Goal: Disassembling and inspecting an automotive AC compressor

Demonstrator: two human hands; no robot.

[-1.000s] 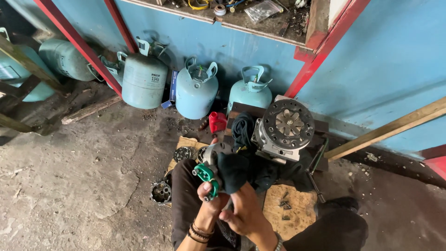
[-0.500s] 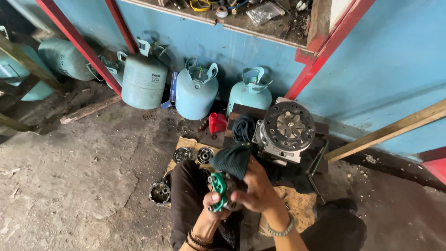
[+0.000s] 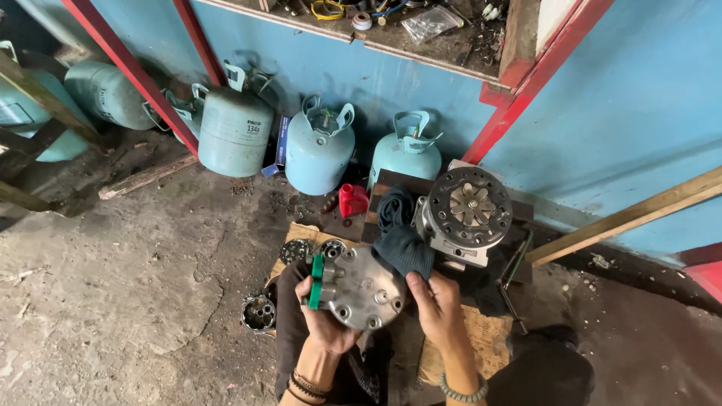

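My left hand (image 3: 322,322) grips a round grey metal compressor cover (image 3: 365,289) with bolt holes and a green part (image 3: 316,281) on its left edge. My right hand (image 3: 436,302) holds a dark blue cloth (image 3: 406,249) against the cover's upper right rim. Just beyond the cloth, a grey compressor body (image 3: 466,214) with a round slotted face stands on a dark wooden block. Both wrists wear bead bracelets. I sit on the floor over a sheet of cardboard (image 3: 481,331).
Three pale blue gas cylinders (image 3: 320,150) stand along the blue wall, with more at far left. A small red container (image 3: 352,200) sits by the block. Round metal parts (image 3: 259,312) lie on the concrete floor at my left. Red posts and wooden planks cross the scene.
The cover has turned so its flat grey face is up. My right hand moved with the cloth from over the part to its upper right edge.
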